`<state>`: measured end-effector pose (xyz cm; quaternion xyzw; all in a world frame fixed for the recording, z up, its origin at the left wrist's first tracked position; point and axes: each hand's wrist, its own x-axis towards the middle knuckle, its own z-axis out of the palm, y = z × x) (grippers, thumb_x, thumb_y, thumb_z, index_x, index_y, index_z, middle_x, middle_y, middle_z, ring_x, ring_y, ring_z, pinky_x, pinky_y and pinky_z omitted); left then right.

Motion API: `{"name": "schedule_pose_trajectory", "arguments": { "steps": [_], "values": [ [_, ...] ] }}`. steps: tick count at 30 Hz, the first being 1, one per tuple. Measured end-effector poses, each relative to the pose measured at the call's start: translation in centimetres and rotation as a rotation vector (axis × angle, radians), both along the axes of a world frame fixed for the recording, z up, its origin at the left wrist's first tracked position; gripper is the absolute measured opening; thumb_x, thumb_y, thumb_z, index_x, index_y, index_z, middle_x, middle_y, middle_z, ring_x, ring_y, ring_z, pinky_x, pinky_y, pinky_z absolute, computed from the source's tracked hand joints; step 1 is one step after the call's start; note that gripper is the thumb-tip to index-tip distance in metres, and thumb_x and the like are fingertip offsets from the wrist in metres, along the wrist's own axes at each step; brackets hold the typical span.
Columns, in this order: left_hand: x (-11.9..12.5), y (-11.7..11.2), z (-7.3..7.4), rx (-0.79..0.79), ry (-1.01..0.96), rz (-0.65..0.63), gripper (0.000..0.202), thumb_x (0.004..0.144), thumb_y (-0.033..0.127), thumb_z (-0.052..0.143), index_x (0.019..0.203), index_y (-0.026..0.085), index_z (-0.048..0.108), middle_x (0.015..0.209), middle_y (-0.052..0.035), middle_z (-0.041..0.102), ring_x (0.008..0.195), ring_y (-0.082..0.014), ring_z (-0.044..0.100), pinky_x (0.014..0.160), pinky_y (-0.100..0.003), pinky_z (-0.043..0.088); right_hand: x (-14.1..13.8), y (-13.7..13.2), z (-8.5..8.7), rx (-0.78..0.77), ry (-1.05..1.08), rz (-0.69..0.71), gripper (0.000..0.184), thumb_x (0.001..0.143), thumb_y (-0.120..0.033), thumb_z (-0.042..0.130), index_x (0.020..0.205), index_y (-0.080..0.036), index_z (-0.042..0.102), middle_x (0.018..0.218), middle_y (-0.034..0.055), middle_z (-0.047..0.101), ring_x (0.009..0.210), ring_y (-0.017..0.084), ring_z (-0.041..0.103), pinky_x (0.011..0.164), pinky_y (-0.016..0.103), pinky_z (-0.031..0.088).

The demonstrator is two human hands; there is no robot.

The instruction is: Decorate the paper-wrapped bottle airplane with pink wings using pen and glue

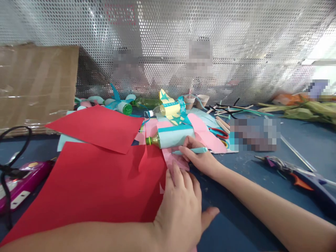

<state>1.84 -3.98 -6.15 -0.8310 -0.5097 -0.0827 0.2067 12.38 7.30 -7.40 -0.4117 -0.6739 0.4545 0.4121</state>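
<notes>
My right hand (pixel 196 157) pinches a light blue pen (pixel 198 150), its tip over a piece of pink paper (pixel 174 157). My left hand (pixel 183 196) lies palm down with its fingertips on the near part of that paper and its thumb out to the side. Just beyond the paper, a green-capped bottle wrapped in light blue paper (pixel 173 137) rests on its side. A large red paper sheet (pixel 110 189) spreads left of my hands, with a second red sheet (pixel 97 127) overlapping behind it.
Decorated bottles, including a yellow one with blue stars (pixel 170 109), line the back by a perforated metal panel (pixel 162 42). Red-handled scissors (pixel 220 133) lie right of pink paper. A glue gun (pixel 294 175) is at right, a purple power strip (pixel 26 178) at left, cardboard (pixel 39 84) behind.
</notes>
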Motion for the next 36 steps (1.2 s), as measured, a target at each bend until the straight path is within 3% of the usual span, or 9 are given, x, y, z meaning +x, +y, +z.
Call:
{"name": "schedule_pose_trajectory", "arguments": {
  "steps": [12,30,36],
  "values": [
    [0.12,0.10,0.18,-0.152,0.012,0.056,0.079,0.079,0.071,0.048,0.117,0.004,0.064,0.109,-0.0347,0.064,0.102,-0.0483,0.062,0.077,-0.051,0.054,-0.08,0.08,-0.16,0.018,-0.077,0.010,0.020,0.080,-0.034,0.054,0.068,-0.023,0.041,0.053,-0.0073,0.045,0.049,0.010,0.040,0.049,0.025,0.034],
    [0.14,0.22,0.03,-0.164,0.003,0.056,0.074,0.081,0.068,0.049,0.118,0.006,0.064,0.112,-0.0315,0.065,0.104,-0.0471,0.062,0.077,-0.052,0.054,-0.13,0.12,-0.24,0.041,-0.121,-0.033,0.020,0.080,-0.034,0.054,0.070,-0.023,0.042,0.056,-0.0062,0.048,0.052,0.011,0.044,0.052,0.026,0.036],
    [0.13,0.20,0.22,-0.202,0.003,0.052,0.073,0.082,0.066,0.049,0.119,0.004,0.063,0.113,-0.0339,0.063,0.105,-0.0485,0.061,0.078,-0.054,0.053,-0.24,-0.01,-0.11,0.053,-0.147,-0.032,0.021,0.081,-0.036,0.055,0.070,-0.023,0.042,0.058,-0.0058,0.049,0.054,0.011,0.044,0.053,0.026,0.036]
  ]
}}
